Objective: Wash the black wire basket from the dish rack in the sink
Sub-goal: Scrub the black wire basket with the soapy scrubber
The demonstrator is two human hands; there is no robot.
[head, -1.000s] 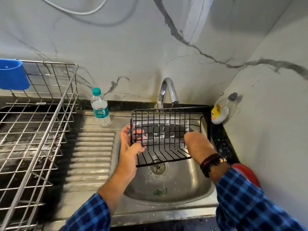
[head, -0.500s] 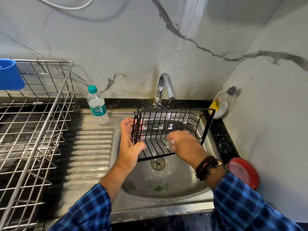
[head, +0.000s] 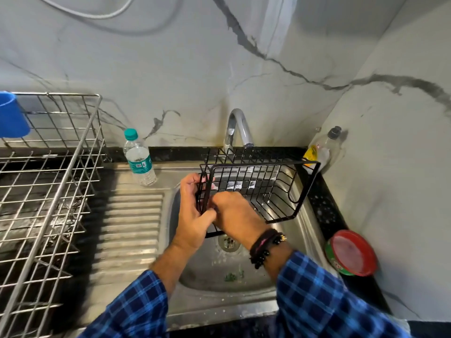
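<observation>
The steel dish rack (head: 48, 191) stands left of the sink (head: 219, 289). Over the basin, below the tap (head: 238, 128), the black wire basket (head: 263, 186) hangs tilted. The left hand (head: 192, 211) reaches in from below, its fingers clamped on the basket's left end. The right hand (head: 236, 215) lies knuckles-up at the near-left corner with its fingers curled under; I cannot tell what they clamp.

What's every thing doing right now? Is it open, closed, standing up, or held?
black wire basket, tilted, held over the sink
left hand, grips basket's left end
right hand, curled at that end, fingers hidden
tap, flow unclear
water bottle, upright, capped
soap bottle, leaning in corner, capped
red-lidded tub, lid on
</observation>
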